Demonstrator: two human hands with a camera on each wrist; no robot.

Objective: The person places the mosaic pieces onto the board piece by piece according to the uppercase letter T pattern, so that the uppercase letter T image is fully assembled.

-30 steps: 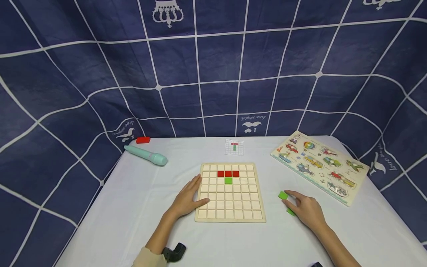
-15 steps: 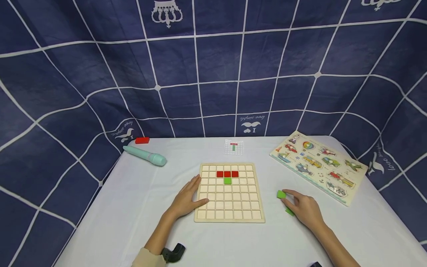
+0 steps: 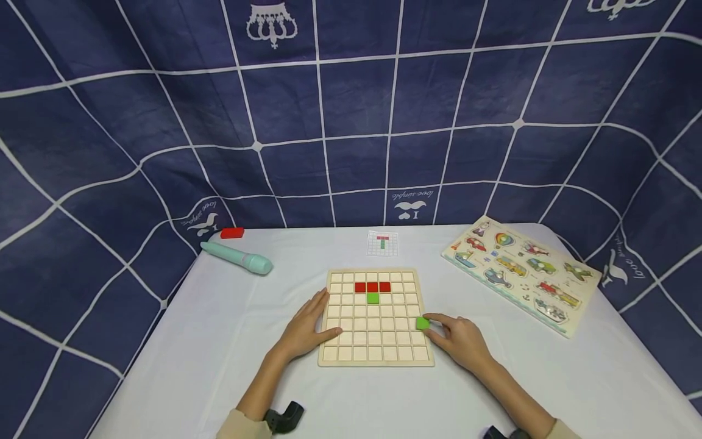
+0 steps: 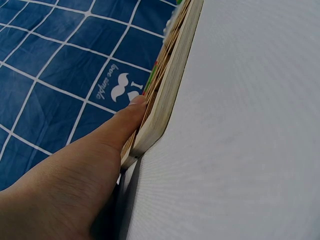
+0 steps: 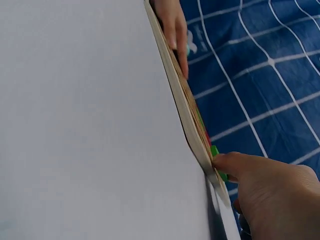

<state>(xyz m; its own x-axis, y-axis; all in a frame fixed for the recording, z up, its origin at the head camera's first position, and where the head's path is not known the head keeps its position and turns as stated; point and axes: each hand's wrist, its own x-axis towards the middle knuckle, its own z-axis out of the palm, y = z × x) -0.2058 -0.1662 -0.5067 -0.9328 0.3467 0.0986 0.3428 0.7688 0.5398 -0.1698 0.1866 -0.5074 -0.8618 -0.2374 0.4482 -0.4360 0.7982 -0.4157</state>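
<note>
A wooden grid board lies on the white table, with three red tiles in a row and one green tile under the middle one. My left hand rests along the board's left edge, its thumb over the cells; the left wrist view shows the thumb on the rim. Over the board's right edge, my right hand pinches another green tile between thumb and fingers. In the right wrist view that held tile shows partly behind the thumb.
Behind the board lies a small printed pattern card. A picture puzzle board is at the back right. A mint-green toy microphone and a red block lie at the back left. A blue checked cloth hangs behind the table.
My right hand has moved left from the table to the board's right edge, carrying the green tile. The other loose green tile is out of sight now. My left hand has stayed put.
</note>
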